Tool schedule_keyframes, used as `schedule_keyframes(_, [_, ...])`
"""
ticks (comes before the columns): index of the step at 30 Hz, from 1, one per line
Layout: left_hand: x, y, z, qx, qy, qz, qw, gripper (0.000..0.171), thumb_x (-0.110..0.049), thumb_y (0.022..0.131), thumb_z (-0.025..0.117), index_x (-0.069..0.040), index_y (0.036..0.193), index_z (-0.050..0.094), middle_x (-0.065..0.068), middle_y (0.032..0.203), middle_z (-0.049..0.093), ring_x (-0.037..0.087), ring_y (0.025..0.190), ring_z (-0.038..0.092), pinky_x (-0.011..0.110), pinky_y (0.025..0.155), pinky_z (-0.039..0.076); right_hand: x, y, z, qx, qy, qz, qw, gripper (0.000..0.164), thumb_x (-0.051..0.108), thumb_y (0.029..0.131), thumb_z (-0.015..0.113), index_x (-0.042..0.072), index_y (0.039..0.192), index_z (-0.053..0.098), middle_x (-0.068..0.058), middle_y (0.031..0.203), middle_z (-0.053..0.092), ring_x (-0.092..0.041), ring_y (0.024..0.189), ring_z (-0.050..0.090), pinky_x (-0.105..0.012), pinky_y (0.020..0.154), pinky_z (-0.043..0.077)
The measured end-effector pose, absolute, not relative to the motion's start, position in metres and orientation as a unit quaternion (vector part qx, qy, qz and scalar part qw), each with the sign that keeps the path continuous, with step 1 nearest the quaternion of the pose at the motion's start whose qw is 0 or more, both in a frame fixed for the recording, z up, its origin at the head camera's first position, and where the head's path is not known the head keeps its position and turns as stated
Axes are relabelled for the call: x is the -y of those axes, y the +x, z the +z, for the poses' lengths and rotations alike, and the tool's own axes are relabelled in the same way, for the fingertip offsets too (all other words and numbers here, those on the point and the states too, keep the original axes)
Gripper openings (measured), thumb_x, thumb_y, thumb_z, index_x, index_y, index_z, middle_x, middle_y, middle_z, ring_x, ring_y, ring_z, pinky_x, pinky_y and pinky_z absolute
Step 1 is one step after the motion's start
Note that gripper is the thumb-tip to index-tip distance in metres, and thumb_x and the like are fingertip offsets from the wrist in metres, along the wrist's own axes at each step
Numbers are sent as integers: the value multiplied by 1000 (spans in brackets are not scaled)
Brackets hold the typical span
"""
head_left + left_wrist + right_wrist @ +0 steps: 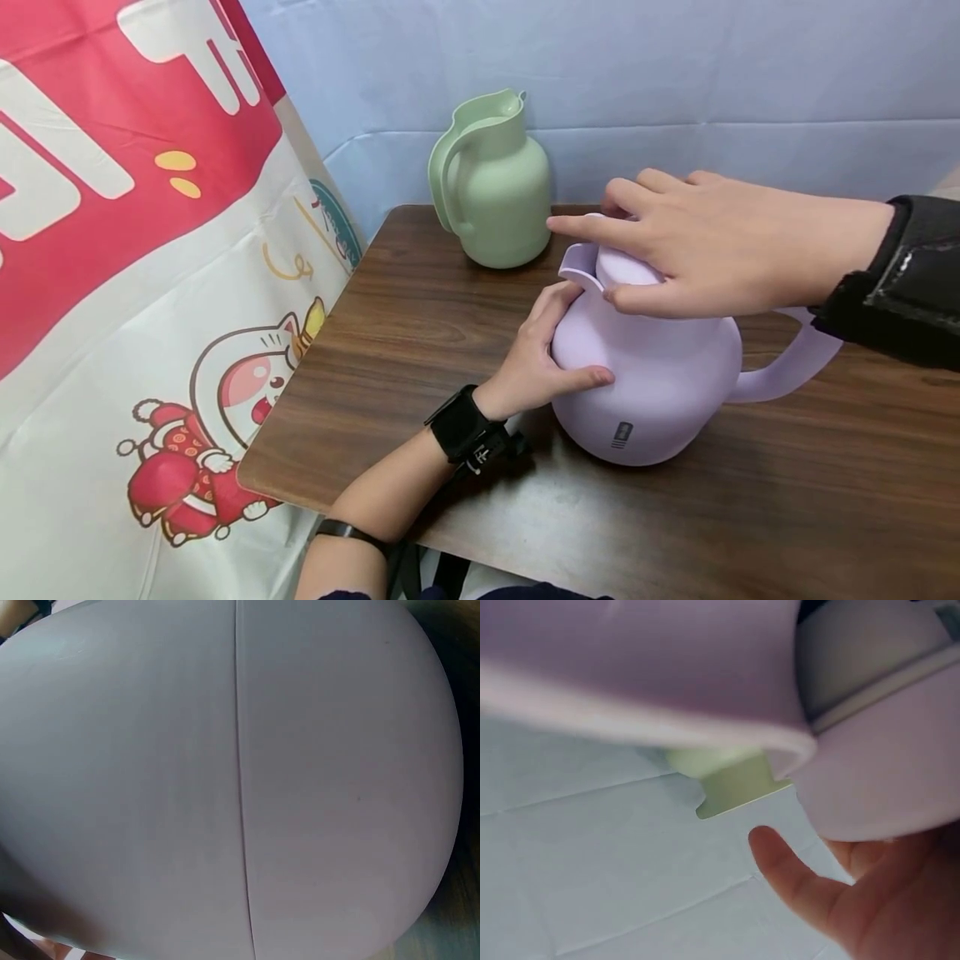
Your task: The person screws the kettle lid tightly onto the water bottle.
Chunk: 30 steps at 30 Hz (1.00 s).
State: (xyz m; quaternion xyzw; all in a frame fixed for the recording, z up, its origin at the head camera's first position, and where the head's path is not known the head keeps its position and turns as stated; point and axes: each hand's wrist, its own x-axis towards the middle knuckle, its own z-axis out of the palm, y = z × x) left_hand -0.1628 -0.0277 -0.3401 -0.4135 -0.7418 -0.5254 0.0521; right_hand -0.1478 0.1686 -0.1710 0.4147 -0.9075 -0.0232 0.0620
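A lilac vacuum jug [652, 383] stands on the wooden table, its handle at the right and its spout at the upper left. My left hand [536, 358] holds the jug's rounded side, the thumb on the front and the fingers round the left. From above, my right hand [705, 237] grips the lilac lid [626, 268], with the index finger stretched out past it. In the right wrist view the lid [892, 765] shows a grey inner part at the jug's mouth. The jug's seamed wall [165, 780] fills the left wrist view.
A pale green jug [498, 192] without a visible lid stands at the table's back left corner. Behind it hangs a light blue cloth [675, 75]. A printed red and white sheet [135, 292] hangs along the left edge of the wooden table [390, 350].
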Motion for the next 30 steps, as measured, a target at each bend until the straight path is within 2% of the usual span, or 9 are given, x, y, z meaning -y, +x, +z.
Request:
schedule_keyframes(2, [28,-163,-339,741,-413,-526,50,86,-11,68,84,-9,140,38,5,138,34,12,123,37,28,95,41,-169,-148,-169,911,410,-14,27,57,46,95,46,33,149,30,-3,140,40,-25,126,38,-52,90,38])
schedule_keyframes(4, [28,-163,-339,742,-413,-526,50,87,-12,68,84,-10,141,37,4,139,34,12,124,37,29,96,41,-169,-148,-166,916,400,-2,-12,56,47,97,42,35,149,27,0,155,22,-23,140,20,-60,101,27])
schedule_keyframes(6, [29,-163,-339,742,-414,-525,50,88,-12,68,84,-10,142,36,4,140,34,12,125,36,29,96,40,-170,-148,-163,921,387,2,-46,55,48,98,39,37,149,24,9,157,10,-16,143,9,-60,106,18])
schedule_keyframes(8, [29,-163,-338,742,-414,-524,49,89,-11,68,83,-10,143,36,4,141,33,12,125,35,29,97,40,-171,-148,-161,924,378,5,-62,55,49,98,38,38,149,22,12,156,8,-12,143,7,-59,108,15])
schedule_keyframes(15, [29,-164,-339,739,-413,-530,43,91,-11,68,84,-12,144,34,3,140,34,12,125,36,30,96,41,-181,-160,-160,930,357,9,-90,62,60,96,34,41,150,11,2,157,11,-24,144,8,-60,107,14])
schedule_keyframes(20, [30,-165,-339,737,-413,-534,43,89,-11,68,84,-12,143,36,3,139,35,12,123,38,30,96,41,-199,-170,-164,926,371,21,-68,62,57,96,40,38,151,16,-4,151,29,-32,139,20,-60,103,20])
schedule_keyframes(24, [31,-165,-340,735,-413,-536,45,89,-9,68,84,-11,143,36,4,139,34,13,124,37,30,97,40,-211,-169,-168,926,375,26,-43,61,51,97,43,33,151,20,1,136,42,-23,125,36,-50,96,30])
schedule_keyframes(27, [32,-165,-339,733,-414,-538,47,90,-7,67,83,-10,144,36,5,139,34,13,124,38,30,97,40,-218,-164,-172,932,358,33,-38,62,50,98,43,34,151,17,6,124,44,-14,112,39,-39,88,33])
schedule_keyframes(30, [33,-166,-339,731,-414,-540,48,90,-5,67,83,-9,144,35,6,139,35,13,124,38,30,98,40,-225,-160,-176,940,334,52,-51,64,49,98,44,37,151,9,-1,133,41,-20,120,37,-43,92,33])
